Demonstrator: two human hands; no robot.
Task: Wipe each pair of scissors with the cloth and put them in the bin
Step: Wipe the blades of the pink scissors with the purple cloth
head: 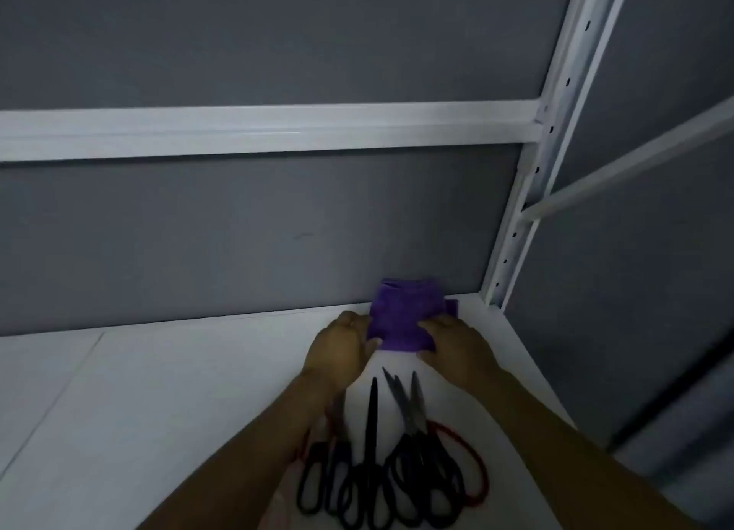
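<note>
Purple cloth [405, 315] at the back of the white shelf [159, 390] is pinched by our left hand [341, 350] and right hand [456, 348], so we should bunch it firmly before lifting the scissors [397, 450] lying between our forearms.

Two bare hands and forearms, seen from above in dim light.
The left hand [341, 346] and the right hand [456, 348] are bare, and so is each forearm along its whole visible length, the left reaching the picture's edge at about 7 o'clock, the right at about 5 o'clock. Knuckles and nails are blurred. A small pale glint on a left finger [352, 323] is too blurred to identify.
</note>
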